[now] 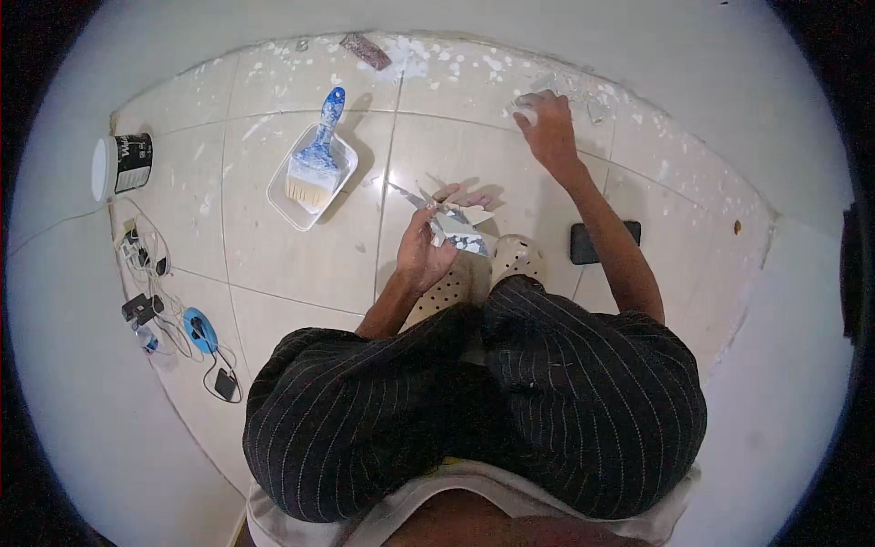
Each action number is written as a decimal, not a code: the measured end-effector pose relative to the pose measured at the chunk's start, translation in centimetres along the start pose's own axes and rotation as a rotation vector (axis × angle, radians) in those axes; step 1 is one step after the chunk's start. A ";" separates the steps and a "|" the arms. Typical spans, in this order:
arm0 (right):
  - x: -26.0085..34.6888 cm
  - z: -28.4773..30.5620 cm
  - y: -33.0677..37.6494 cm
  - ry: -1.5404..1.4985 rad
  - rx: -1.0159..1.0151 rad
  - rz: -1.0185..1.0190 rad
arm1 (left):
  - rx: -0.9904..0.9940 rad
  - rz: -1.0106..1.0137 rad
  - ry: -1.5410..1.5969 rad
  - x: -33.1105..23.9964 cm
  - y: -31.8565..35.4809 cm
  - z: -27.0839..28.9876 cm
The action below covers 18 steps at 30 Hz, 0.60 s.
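Note:
My left hand [427,251] is in front of my feet, palm turned up and fingers partly curled. It holds a bunch of flat, thin grey-and-white pieces [463,235], some pointed and blotched with white. Whether they are paint flakes or scraps of sheet, I cannot tell. My right hand [550,128] reaches far forward to the floor by the wall, fingers bent down. Something whitish shows by its thumb, too small to name. Beside its fingertips, greyish, see-through-looking scraps [597,108] lie on the tiles.
A white tray [290,211] holds a blue-handled paintbrush [319,150]. A brownish block [366,52] lies by the white-spattered wall edge. At left are a white-and-black tub [123,166], tangled cables [173,305] and a blue disc [199,329]. A black phone-like slab [588,243] lies under my right forearm.

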State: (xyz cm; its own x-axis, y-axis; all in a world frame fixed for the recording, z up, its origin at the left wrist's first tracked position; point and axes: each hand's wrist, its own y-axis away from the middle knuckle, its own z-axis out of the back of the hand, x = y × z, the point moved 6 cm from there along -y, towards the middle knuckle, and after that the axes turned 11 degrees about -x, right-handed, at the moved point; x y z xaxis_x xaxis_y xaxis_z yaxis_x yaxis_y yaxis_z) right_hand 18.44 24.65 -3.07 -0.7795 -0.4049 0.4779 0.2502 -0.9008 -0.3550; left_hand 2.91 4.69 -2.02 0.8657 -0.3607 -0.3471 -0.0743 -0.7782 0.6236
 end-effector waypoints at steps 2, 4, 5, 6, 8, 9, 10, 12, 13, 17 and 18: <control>0.4 -1.0 -0.1 0.042 0.001 0.094 | 0.052 0.044 0.113 0.0 0.3 -0.1; 0.7 -1.6 -0.2 0.099 0.027 0.098 | 0.030 0.034 0.108 -0.1 0.4 -0.1; 0.7 -2.0 -0.2 0.159 0.054 0.101 | 0.008 0.027 0.104 -0.1 0.4 0.0; 0.6 -2.1 -0.2 0.159 0.052 0.100 | 0.009 0.027 0.102 -0.1 0.4 0.1; 0.7 -2.1 0.0 0.106 -0.016 0.157 | 0.043 0.011 0.087 -0.1 0.4 0.3; 0.4 -2.3 0.2 0.109 -0.016 0.156 | 0.044 0.014 0.087 -0.1 0.4 0.1; -0.1 -2.5 0.2 0.072 -0.002 0.119 | 0.022 0.008 0.044 -0.1 0.4 -0.1; -0.6 -2.6 0.0 0.037 0.009 0.080 | 0.002 0.004 -0.001 -0.1 0.4 -0.2; -0.6 -2.7 -0.2 0.041 0.038 0.087 | 0.001 0.001 -0.010 -0.1 0.3 -0.2; -0.3 -2.2 -0.1 0.083 0.012 0.087 | 0.013 -0.024 0.006 -0.1 0.3 -0.3; 0.2 -2.0 0.0 0.080 0.015 0.090 | 0.009 -0.027 0.008 -0.1 0.3 -0.2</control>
State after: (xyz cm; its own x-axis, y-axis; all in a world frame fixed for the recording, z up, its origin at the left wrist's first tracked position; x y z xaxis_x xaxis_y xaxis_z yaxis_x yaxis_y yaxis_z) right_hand 17.16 24.86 -4.58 -0.7969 -0.4709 0.3785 0.3294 -0.8638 -0.3812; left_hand 2.90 4.55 -1.66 0.8714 -0.3357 -0.3576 -0.0559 -0.7922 0.6076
